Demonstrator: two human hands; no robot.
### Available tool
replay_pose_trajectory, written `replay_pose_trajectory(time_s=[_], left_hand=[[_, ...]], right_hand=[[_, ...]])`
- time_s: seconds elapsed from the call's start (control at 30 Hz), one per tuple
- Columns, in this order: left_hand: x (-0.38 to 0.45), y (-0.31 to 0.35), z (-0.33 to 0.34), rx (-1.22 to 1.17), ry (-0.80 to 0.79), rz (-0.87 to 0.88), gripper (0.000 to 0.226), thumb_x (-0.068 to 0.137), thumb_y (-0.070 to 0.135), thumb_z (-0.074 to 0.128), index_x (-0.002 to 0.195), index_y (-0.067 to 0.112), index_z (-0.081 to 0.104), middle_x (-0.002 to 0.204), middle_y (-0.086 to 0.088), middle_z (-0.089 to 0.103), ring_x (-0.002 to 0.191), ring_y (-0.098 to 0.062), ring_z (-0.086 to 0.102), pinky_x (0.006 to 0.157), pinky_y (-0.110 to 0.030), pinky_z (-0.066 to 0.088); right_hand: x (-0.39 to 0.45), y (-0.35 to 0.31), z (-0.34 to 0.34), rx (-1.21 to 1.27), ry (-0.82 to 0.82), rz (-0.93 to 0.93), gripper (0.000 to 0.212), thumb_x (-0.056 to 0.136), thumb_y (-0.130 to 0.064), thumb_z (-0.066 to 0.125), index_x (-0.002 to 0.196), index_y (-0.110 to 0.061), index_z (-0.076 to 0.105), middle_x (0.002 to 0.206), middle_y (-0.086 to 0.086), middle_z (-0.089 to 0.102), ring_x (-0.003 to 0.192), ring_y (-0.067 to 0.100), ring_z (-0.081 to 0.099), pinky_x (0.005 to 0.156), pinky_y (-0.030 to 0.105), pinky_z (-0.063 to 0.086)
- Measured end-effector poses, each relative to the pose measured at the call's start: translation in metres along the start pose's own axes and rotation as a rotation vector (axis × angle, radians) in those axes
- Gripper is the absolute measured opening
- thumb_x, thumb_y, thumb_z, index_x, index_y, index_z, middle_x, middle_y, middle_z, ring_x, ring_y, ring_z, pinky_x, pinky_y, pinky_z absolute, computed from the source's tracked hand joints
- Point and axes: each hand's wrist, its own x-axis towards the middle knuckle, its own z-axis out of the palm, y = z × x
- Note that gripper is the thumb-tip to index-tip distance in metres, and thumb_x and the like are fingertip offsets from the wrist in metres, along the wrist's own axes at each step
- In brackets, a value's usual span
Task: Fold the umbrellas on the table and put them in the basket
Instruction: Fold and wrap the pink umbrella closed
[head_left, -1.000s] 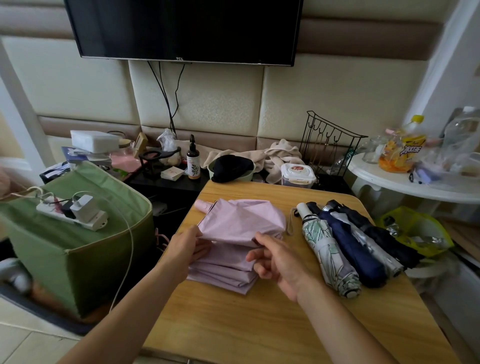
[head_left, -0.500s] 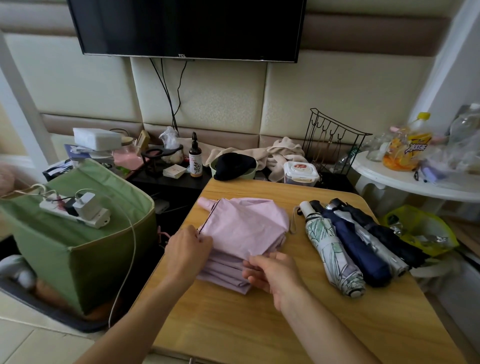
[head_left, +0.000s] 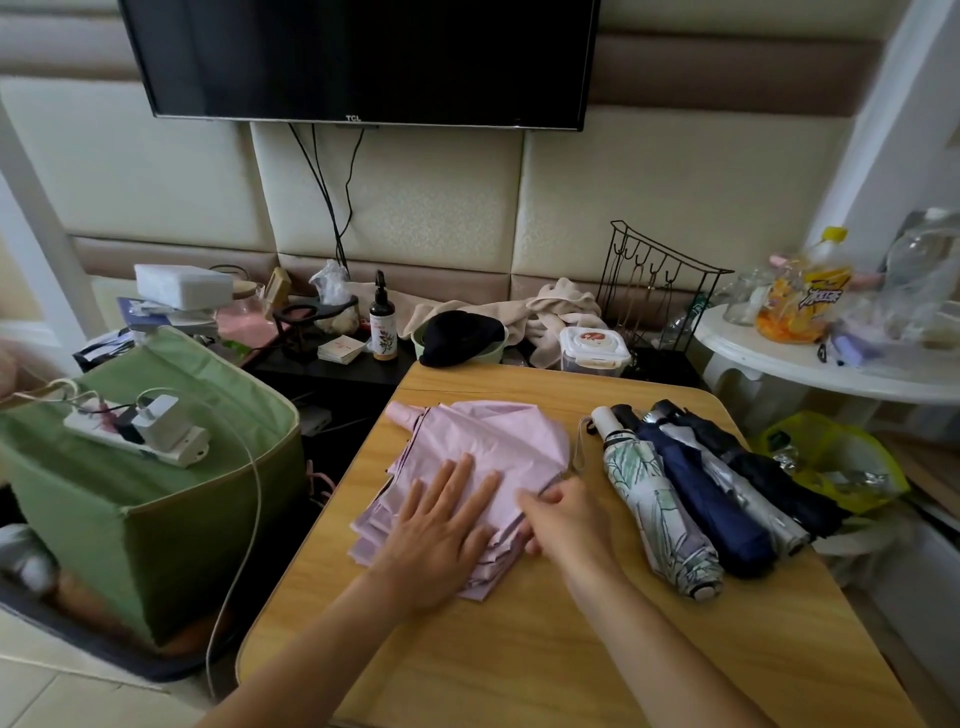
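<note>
The pink umbrella (head_left: 483, 467) lay half folded on the tabletop (head_left: 597, 649), just left of four rolled umbrellas (head_left: 701, 499). The left hand (head_left: 441, 530) pressed flat on its fabric, fingers straight, while the right hand (head_left: 563, 514) pinched its right edge. The green basket (head_left: 156, 499) stood left of the tabletop.

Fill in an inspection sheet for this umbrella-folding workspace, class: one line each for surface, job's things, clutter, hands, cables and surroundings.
Surface: wooden table, bare toward the near edge.
Job's things: pink umbrella lying flat, half folded; four rolled umbrellas side by side to its right; green basket left of the table.
Clutter: power strip with chargers resting on the basket's top.
Hands: left hand pressing flat on the pink fabric; right hand pinching its right edge.
Cables: white cable hanging down the basket's side; black cables below the TV.
Surroundings: black shelf crowded with bottles and cloths; white side table at right.
</note>
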Motion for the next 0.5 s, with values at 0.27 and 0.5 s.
replay_pose_trajectory(time_s=[0.27, 0.5], left_hand=[[-0.001, 0.000, 0.004, 0.006, 0.003, 0.015, 0.071, 0.091, 0.069, -0.020, 0.158, 0.045, -0.016, 0.168, 0.004, -0.022, 0.155, -0.021, -0.022, 0.127, -0.047, -0.007], [0.000, 0.000, 0.006, 0.008, 0.021, 0.018, 0.065, 0.096, 0.066, -0.013, 0.157, 0.046, -0.017, 0.168, 0.004, -0.021, 0.155, -0.022, -0.020, 0.126, -0.046, -0.008]], right_hand=[[0.045, -0.005, -0.033, 0.182, -0.201, 0.001, 0.030, 0.104, -0.051, 0.050, 0.099, -0.024, 0.062, 0.093, -0.008, 0.058, 0.090, 0.014, 0.055, 0.078, 0.032, 0.038], [0.058, -0.012, -0.017, 0.437, -0.162, -0.297, 0.012, 0.092, -0.031, 0.075, 0.101, -0.024, 0.077, 0.098, -0.001, 0.078, 0.096, 0.023, 0.073, 0.076, 0.032, 0.053]])
